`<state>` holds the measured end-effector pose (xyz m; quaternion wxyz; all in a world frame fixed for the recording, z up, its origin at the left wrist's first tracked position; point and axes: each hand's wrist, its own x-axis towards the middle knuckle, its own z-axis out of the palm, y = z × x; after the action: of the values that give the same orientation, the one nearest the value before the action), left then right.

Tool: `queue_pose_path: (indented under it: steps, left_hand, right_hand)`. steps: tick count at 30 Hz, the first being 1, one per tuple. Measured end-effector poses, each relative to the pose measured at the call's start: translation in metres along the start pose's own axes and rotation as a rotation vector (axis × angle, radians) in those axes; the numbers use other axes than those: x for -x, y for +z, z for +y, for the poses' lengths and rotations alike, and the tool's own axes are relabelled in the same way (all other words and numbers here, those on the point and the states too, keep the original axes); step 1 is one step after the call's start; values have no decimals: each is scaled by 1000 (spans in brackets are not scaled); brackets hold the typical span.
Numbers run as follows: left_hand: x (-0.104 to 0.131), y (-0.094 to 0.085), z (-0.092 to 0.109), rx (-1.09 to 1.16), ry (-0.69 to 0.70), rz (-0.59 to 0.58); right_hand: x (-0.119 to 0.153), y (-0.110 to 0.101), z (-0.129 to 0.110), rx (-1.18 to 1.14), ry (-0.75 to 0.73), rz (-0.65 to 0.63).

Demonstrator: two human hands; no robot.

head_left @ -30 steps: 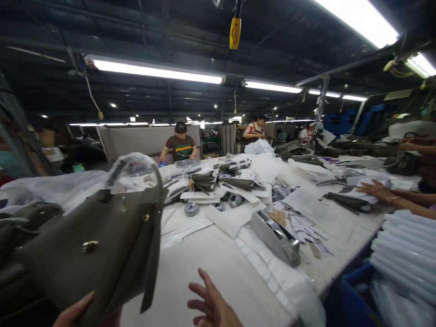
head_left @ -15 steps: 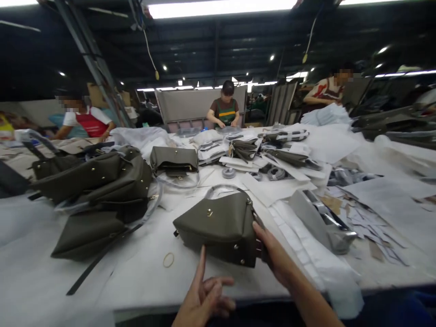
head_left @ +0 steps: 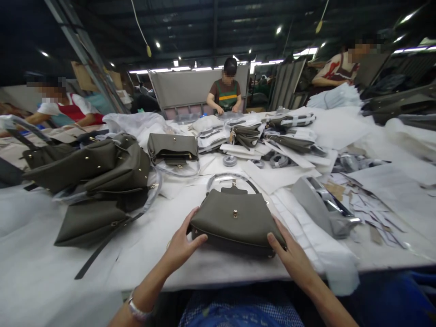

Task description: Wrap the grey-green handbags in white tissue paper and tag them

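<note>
An olive-green leather handbag [head_left: 235, 220] lies flat on the white table [head_left: 51, 268] right in front of me, its gold clasp up and its plastic-wrapped handle [head_left: 231, 178] pointing away. My left hand [head_left: 182, 243] grips the bag's left corner. My right hand [head_left: 289, 254] holds its right corner. A watch sits on my left wrist.
A pile of the same olive bags [head_left: 95, 181] lies to the left, one more [head_left: 173, 149] behind. A grey tape dispenser [head_left: 322, 206], white sheets and paper scraps are on the right. Three people work at the far side of the table.
The bag went from held up at my left, to tilted on the table, to lying flat before me. My left hand has closed on its left corner; the view swung down and left.
</note>
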<state>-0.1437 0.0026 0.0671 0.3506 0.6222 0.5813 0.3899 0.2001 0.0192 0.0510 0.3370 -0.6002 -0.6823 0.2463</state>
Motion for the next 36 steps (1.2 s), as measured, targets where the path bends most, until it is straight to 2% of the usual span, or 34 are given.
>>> queue_pose_path:
  steps: [3, 6, 9, 12, 14, 17, 22, 26, 29, 34, 36]
  left_hand:
    - [31, -2, 9, -114, -4, -40]
    - [47, -7, 24, -359, 120, -52]
    - [38, 1, 42, -604, 366, -151]
    - [17, 17, 56, -727, 550, -342]
    - [6, 28, 57, -785, 591, -412]
    - [-1, 37, 47, -822, 614, -408]
    - [8, 45, 15, -846, 633, -400]
    - [20, 51, 11, -827, 586, -441]
    - [27, 57, 18, -809, 550, -449]
    - [32, 69, 14, -823, 531, -375]
    - [33, 71, 11, -818, 555, -354]
  right_hand:
    - [8, -20, 3, 117, -40, -29]
    - [11, -36, -7, 318, -257, -25]
    - [3, -38, -26, 450, -575, -187]
    - [-10, -31, -40, 483, -735, -355]
    - [-17, -26, -42, 498, -748, -393]
    - [-19, -16, -34, 532, -742, -408]
    - [-3, 8, -9, 524, -740, -344]
    - [10, 16, 2, 470, -712, -390]
    - [10, 14, -1, 432, -695, -421]
    - [-10, 19, -25, 398, -595, -309]
    - [-23, 26, -36, 448, -622, -289]
